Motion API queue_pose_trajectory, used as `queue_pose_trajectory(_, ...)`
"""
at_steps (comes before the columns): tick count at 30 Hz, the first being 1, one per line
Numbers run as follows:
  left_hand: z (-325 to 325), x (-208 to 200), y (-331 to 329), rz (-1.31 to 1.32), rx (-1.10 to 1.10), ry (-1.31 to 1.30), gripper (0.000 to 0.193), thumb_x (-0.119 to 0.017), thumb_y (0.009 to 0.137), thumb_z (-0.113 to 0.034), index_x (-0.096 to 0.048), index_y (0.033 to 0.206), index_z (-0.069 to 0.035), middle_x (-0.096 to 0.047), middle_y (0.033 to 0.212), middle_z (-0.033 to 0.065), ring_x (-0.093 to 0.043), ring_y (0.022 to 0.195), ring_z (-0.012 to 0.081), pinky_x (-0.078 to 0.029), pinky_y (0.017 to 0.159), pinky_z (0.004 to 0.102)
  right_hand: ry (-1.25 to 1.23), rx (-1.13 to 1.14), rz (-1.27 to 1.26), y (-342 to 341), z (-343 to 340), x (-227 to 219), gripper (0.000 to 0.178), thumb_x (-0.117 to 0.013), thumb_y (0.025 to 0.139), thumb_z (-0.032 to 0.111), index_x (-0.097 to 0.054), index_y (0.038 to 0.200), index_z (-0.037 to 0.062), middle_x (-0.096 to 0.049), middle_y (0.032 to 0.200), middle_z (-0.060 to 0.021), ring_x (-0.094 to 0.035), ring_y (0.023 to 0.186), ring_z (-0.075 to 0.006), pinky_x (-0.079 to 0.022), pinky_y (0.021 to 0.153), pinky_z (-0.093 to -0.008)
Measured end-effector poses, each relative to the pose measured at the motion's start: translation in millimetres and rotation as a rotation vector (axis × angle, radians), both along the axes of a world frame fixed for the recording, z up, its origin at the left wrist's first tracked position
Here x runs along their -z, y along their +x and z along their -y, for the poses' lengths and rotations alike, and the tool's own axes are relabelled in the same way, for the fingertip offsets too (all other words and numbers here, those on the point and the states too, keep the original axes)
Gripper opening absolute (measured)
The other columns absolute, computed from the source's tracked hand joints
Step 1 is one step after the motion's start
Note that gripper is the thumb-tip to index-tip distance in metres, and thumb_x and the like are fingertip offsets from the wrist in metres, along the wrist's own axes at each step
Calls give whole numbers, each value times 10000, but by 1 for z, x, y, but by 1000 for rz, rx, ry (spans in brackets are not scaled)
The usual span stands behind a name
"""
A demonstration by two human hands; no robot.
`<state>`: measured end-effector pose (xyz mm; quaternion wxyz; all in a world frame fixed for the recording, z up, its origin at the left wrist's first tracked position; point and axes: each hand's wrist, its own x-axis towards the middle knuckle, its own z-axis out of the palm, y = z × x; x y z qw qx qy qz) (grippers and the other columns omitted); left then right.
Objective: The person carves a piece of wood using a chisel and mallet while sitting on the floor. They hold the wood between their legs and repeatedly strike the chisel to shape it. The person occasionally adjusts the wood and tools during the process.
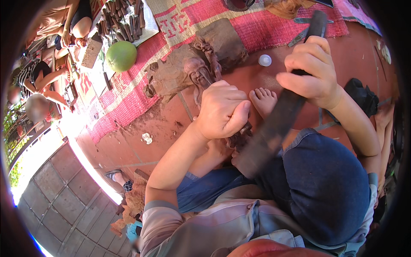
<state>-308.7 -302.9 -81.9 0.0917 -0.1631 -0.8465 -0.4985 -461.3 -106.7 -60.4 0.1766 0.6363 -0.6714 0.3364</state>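
Note:
My right hand (314, 73) is raised and wrapped around a dark wooden mallet (269, 132), a long flat-sided club. Its wide end slants down toward my lap and is smeared by motion. My left hand (224, 110) is closed in a fist over a reddish-brown wood carving (198, 73) of a bearded figure. Whatever sits inside that fist is hidden by the fingers. The carving leans against rough blocks of wood (222, 40), and its lower part shows between my left hand and the mallet.
Beyond the blocks lies a red and beige woven mat (265, 25). A green round fruit (121, 56) and many dark-handled tools (122, 19) are at the far left, near other people. A small white cap (265, 60) and a black bag-like item (361, 96) rest on the tiles.

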Motion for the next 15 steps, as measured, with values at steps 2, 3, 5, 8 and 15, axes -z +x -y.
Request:
queue_pose_trajectory(2, 1, 1, 0, -1, 12, -3, 234, -536, 771, -92, -499, 540, -86, -433, 535, 49, -436, 481, 249, -321, 509, 358, -3, 21, -41, -1, 2, 4, 200, -585, 631, 218, -639, 824, 216, -564, 814, 36, -542, 750, -160, -380, 740, -311)
queue_pose_trajectory(3, 2, 1, 0, -3, 20, -4, 232, -538, 772, -96, -504, 542, -88, -431, 533, 48, -439, 482, 245, -323, 510, 355, -3, 35, -63, -2, 2, 6, 199, -584, 635, 218, -641, 826, 215, -565, 814, 36, -543, 750, -162, -380, 739, -312)
queue_pose_trajectory(5, 6, -3, 0, -23, 4, 61, 214, -551, 761, -109, -519, 550, -92, -434, 541, 38, -445, 487, 233, -327, 508, 349, 11, 38, -62, -5, 0, 8, 178, -586, 654, 214, -639, 823, 207, -566, 817, 31, -547, 746, -167, -383, 742, -315)
queue_pose_trajectory(8, -5, -23, 12, -145, -40, -166, 182, -574, 739, -134, -542, 563, -101, -447, 557, 24, -451, 491, 217, -333, 506, 340, 25, 12, 21, -5, -2, 8, 160, -591, 662, 209, -634, 816, 204, -565, 817, 29, -551, 748, -169, -389, 740, -319)
queue_pose_trajectory(15, -12, -14, 19, -9, -6, -22, 175, -597, 703, -197, -547, 568, -96, -451, 570, 27, -443, 488, 221, -335, 506, 342, 4, -36, 59, 3, 0, 10, 154, -612, 647, 207, -620, 801, 206, -557, 805, 28, -555, 742, -169, -402, 727, -323)
